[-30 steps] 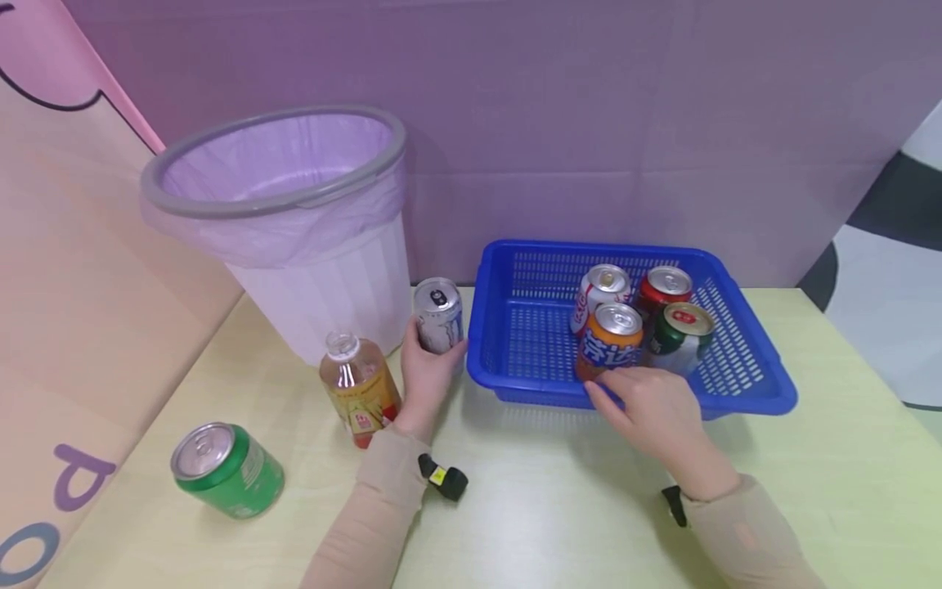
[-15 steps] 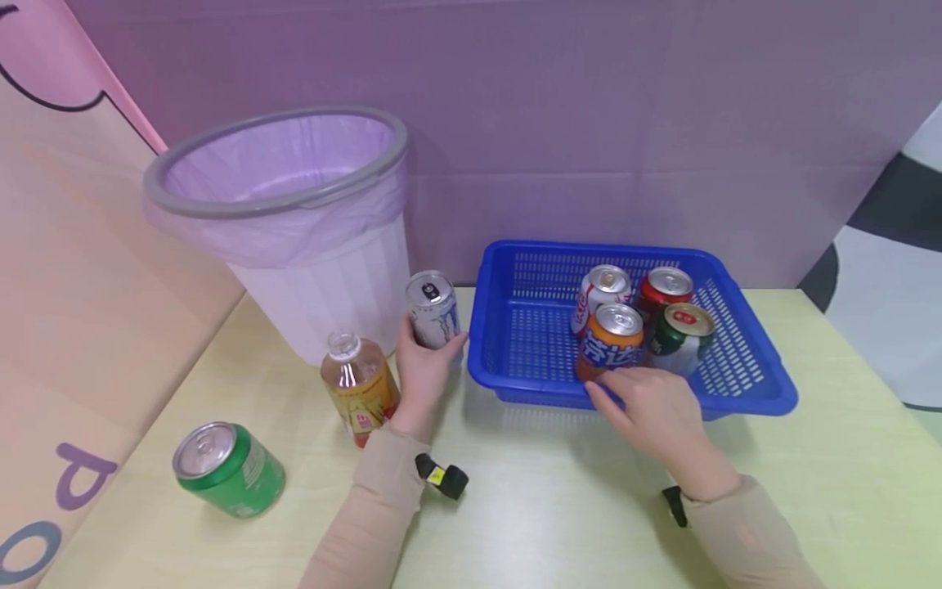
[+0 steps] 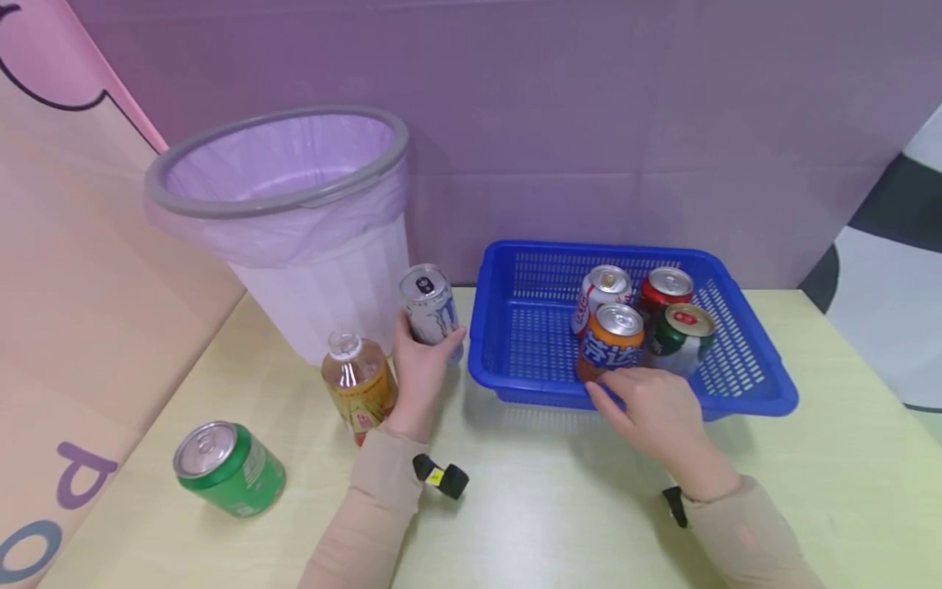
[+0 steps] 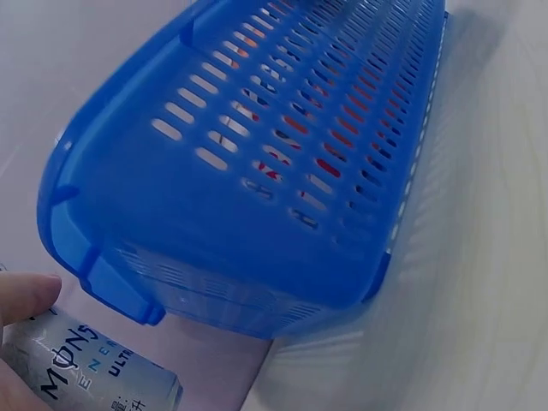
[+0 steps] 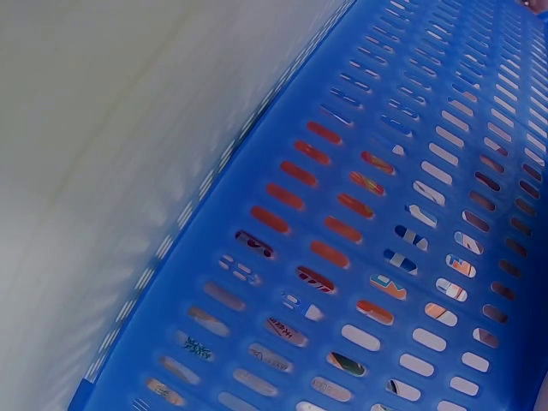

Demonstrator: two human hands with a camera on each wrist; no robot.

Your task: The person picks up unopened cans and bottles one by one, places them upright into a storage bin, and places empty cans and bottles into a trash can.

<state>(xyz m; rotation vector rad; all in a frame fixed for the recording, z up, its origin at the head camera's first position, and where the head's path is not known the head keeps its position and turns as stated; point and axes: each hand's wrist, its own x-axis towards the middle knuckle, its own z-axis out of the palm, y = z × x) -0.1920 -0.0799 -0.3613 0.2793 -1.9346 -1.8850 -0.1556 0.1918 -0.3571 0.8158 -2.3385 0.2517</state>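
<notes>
In the head view my left hand [image 3: 421, 368] grips a silver-white Monster energy can [image 3: 429, 307], its fingers on the left side and its thumb on the right. The can tilts a little, between the bin and the basket; the left wrist view shows the lettering on the can [image 4: 86, 364]. My right hand [image 3: 651, 409] holds the front rim of the blue plastic basket [image 3: 530, 391], its fingertips partly hidden over the rim. Just behind those fingers, inside the basket, stands an orange can [image 3: 611, 339].
A white can [image 3: 598, 296], a red can [image 3: 665, 290] and a green can [image 3: 679, 339] also stand in the basket. On the left are a lined white bin [image 3: 324, 286], an open-necked plastic bottle [image 3: 358, 384] and a green can [image 3: 231, 470]. A wall rises behind.
My left hand has raised the silver-white can slightly and moved it left, toward the bin, while it tilts more. My right hand and the basket keep their place.
</notes>
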